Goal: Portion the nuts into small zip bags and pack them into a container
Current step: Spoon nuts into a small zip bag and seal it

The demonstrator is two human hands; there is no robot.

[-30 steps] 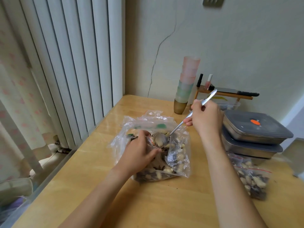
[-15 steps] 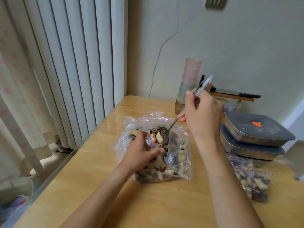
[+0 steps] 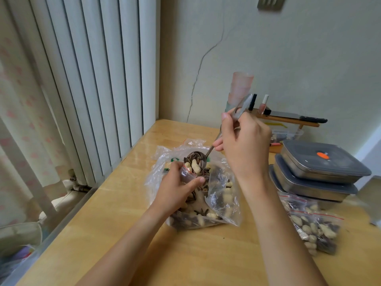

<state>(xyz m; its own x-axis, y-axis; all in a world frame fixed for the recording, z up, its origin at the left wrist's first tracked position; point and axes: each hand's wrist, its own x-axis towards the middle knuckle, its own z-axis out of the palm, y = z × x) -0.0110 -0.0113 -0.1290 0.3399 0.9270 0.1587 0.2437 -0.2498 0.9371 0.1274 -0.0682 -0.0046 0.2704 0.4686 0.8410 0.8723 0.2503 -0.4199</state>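
Right hand (image 3: 245, 145) grips the spoon (image 3: 195, 162), heaped with nuts; left hand (image 3: 177, 190) pinches the small zip bag (image 3: 186, 174) open mid-worktop (image 3: 206, 261). I'd tip slowly, keeping the bowl inside the bag's mouth.

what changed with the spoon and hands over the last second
The right hand tipped the spoon handle more upright and lifted the bowl, now heaped with peanuts and sunflower seeds, toward the small zip bag that the left hand pinches open. The left hand, the big nut bag, the filled zip bags and the stacked containers stayed put.
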